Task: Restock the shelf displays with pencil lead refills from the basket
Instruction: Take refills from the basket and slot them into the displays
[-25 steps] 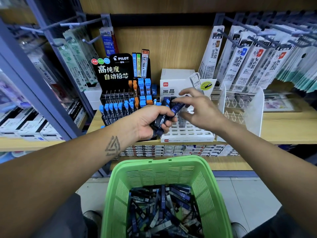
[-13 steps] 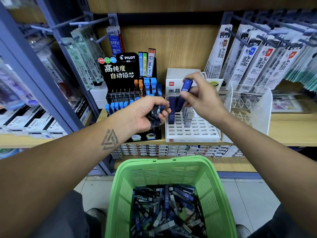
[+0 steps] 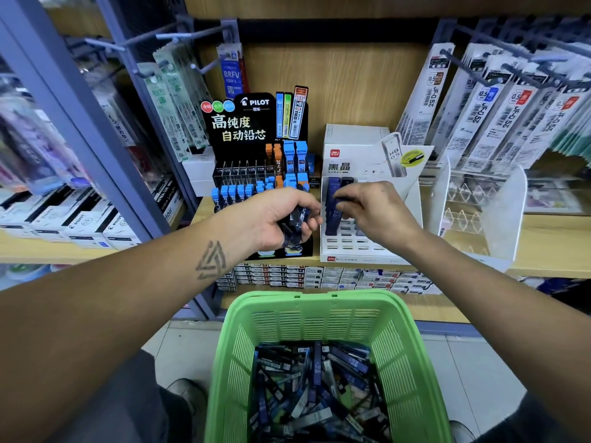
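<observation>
Left hand: the left hand (image 3: pixel 281 219) grips a bundle of dark blue refill tubes (image 3: pixel 295 223) over the shelf's front edge, beside the black Pilot display (image 3: pixel 256 148).
Right hand: the right hand (image 3: pixel 371 212) pinches one refill (image 3: pixel 334 199) at the white display tray (image 3: pixel 351 247).
Stock: more refills fill the green basket (image 3: pixel 412 346) below.
Risk: a tilted tube may miss its slot and topple its neighbours; the loose bundle could slip.
Change: half a second ago that tube was raised above the tray; now it is lowered among the slots.

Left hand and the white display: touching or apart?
Apart. The head view shows the left hand gripping refills in front of the black display, a gap from the white display.
</observation>
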The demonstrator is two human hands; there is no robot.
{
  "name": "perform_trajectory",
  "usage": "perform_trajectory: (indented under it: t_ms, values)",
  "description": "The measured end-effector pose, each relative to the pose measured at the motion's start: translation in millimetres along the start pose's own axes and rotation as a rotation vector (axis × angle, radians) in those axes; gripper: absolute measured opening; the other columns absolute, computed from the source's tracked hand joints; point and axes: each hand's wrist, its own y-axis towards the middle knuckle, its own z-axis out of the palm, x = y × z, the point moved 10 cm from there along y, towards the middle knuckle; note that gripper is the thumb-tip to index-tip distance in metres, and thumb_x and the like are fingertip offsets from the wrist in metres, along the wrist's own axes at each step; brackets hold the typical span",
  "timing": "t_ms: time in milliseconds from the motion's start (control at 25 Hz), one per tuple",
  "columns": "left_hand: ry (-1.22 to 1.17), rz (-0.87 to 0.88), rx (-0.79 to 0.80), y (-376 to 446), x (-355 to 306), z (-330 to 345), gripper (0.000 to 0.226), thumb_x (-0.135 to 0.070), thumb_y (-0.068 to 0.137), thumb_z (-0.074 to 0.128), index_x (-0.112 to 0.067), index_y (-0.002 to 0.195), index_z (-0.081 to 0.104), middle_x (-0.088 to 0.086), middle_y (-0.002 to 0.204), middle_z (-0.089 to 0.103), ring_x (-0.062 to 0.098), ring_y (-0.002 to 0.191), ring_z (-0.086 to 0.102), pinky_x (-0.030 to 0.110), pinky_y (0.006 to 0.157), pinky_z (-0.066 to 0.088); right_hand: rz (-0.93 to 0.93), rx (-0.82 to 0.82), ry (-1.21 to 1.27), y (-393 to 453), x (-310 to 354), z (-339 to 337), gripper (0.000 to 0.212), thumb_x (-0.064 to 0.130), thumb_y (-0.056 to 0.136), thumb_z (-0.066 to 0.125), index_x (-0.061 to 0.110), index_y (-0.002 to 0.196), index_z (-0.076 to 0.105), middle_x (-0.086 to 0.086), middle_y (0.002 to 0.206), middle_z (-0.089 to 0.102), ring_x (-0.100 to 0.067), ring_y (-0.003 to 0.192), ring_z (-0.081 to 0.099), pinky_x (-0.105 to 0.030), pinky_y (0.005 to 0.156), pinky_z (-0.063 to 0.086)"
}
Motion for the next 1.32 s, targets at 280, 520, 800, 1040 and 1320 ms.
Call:
perform_trajectory:
  t_ms: [280, 520, 800, 1040, 1320]
  values:
    - [0.054, -0.024, 0.087, -1, 6, 7, 0.01, -0.005, 0.094, 0.058, -0.005, 0.084, 0.058, 0.01, 0.067, 0.061, 0.011, 0.047, 0.051, 0.017, 0.038, 0.039, 0.033, 0.088, -0.115, 2, 1, 12, 0.009, 0.017, 0.094, 0.062, 0.013, 0.098, 0.055, -0.011, 0.089, 0.067, -0.036, 0.085, 0.061, -0.044, 0.074, 0.05]
    - [0.128, 0.015, 0.182, -7, 6, 20, 0.011, -0.004, 0.094, 0.059, -0.009, 0.084, 0.06, 0.006, 0.066, 0.059, 0.009, 0.04, 0.047, 0.016, 0.035, 0.035, 0.027, -0.033, 0.019, 7, 6, -4, 0.012, 0.015, 0.093, 0.064, 0.015, 0.093, 0.076, 0.001, 0.094, 0.064, -0.019, 0.087, 0.061, -0.039, 0.078, 0.052]
    - [0.139, 0.012, 0.299, -8, 11, 35, 0.008, 0.0, 0.092, 0.058, -0.007, 0.09, 0.06, 0.007, 0.067, 0.057, 0.01, 0.045, 0.047, 0.016, 0.041, 0.034, 0.453, 0.133, 0.966, -2, -9, 14, 0.007, 0.003, 0.091, 0.067, 0.002, 0.087, 0.073, -0.01, 0.078, 0.07, -0.022, 0.073, 0.062, -0.032, 0.069, 0.054]
    - [0.164, -0.025, 0.344, -11, 17, 40, 0.008, 0.0, 0.091, 0.057, -0.008, 0.092, 0.061, 0.007, 0.069, 0.058, 0.01, 0.046, 0.048, 0.016, 0.04, 0.035, 0.523, 0.184, 1.02, -4, -10, 14, 0.011, 0.003, 0.089, 0.066, 0.008, 0.08, 0.071, -0.01, 0.076, 0.066, -0.016, 0.068, 0.06, -0.028, 0.061, 0.049]
    - [0.045, -0.001, 0.329, -8, 11, 37, 0.012, 0.001, 0.095, 0.05, -0.007, 0.093, 0.058, 0.008, 0.07, 0.056, 0.008, 0.043, 0.041, 0.014, 0.038, 0.03, 0.578, -0.114, 1.054, -1, -47, -8, 0.015, 0.004, 0.099, 0.058, 0.011, 0.088, 0.065, -0.008, 0.076, 0.066, -0.016, 0.064, 0.064, -0.023, 0.057, 0.051]
